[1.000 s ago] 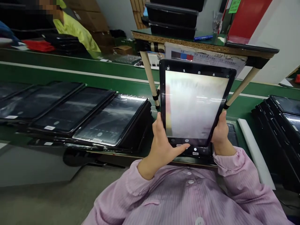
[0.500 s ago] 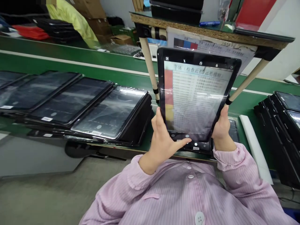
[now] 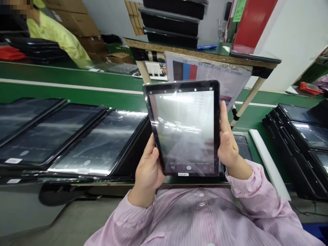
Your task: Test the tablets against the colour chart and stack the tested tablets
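Observation:
A black-framed tablet [image 3: 183,136] is held up in front of my chest, its lit screen showing a pale, blurry camera picture with icons along the top and bottom. My left hand [image 3: 150,167] grips its lower left edge, fingers hidden behind it. On the right edge rests my right hand [image 3: 228,141], closed on the side with the thumb in front. A small white label sits on the lower bezel. Behind the tablet, a printed sheet [image 3: 188,70] with grey, blue and red blocks hangs from a raised shelf.
Stacks of tablets [image 3: 99,143] lie on the green bench at left, and more stacked tablets [image 3: 304,126] stand at right beside a white foam strip [image 3: 269,164]. The wooden shelf [image 3: 205,56] carries black trays [image 3: 171,24] and a blue marker [image 3: 207,47]. A person in yellow [image 3: 56,34] is across the bench.
The tablet has come lower and left, away from the sheet, and its screen picture went from printed text to a pale blur. My left thumb moved off the screen to the edge.

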### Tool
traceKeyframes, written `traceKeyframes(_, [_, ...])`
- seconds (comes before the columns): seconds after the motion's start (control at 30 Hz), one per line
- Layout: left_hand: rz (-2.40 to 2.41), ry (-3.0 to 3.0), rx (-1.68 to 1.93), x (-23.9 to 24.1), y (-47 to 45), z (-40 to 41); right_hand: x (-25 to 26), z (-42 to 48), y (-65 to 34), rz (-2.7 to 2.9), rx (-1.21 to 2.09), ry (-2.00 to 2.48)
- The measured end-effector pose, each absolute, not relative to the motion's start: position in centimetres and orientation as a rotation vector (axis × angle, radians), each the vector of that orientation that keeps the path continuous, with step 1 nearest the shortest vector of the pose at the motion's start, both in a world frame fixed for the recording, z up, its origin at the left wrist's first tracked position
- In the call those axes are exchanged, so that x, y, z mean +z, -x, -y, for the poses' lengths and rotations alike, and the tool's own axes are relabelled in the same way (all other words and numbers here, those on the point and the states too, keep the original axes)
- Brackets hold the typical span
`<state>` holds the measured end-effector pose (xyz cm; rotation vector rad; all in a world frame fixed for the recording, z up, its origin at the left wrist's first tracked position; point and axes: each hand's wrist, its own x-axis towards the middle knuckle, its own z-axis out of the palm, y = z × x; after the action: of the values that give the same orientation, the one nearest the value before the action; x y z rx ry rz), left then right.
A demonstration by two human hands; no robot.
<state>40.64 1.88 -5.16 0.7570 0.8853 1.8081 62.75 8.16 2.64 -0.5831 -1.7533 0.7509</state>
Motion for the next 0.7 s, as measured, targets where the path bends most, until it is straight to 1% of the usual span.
traceKeyframes(0.1, [-0.919, -0.698, 1.788, -5.7, -40.6, -1.4, 3.8, -8.5, -62.9, 1.88, 0.62, 0.638])
traceKeyframes(0.2, [-0.989, -0.675, 1.82, -5.9, -40.7, -0.8, 3.5, -8.9, -62.7, 1.904, 0.568, 0.697])
traceKeyframes(0.3, [-1.056, -0.648, 1.845, -5.5, -40.4, -0.2, 1.9, -9.6, -62.6, 1.958, 0.664, 0.702])
traceKeyframes(0.4, [-1.159, -0.619, 1.74, -5.4, -39.1, 0.2, -0.2, -11.5, -63.7, 2.011, 0.853, 0.744])
traceKeyframes(0.47, [-1.277, -0.627, 1.632, -6.0, -37.8, 0.2, -1.7, -13.5, -65.2, 2.034, 0.833, 0.969])
traceKeyframes(0.6, [-1.582, -0.726, 1.473, -8.8, -35.5, -0.7, -4.5, -18.1, -68.6, 2.124, 0.5, 1.724])
traceKeyframes(0.7, [-1.673, -0.764, 1.424, -10.9, -34.8, -2.7, -6.6, -20.5, -69.9, 2.119, 0.443, 1.949])
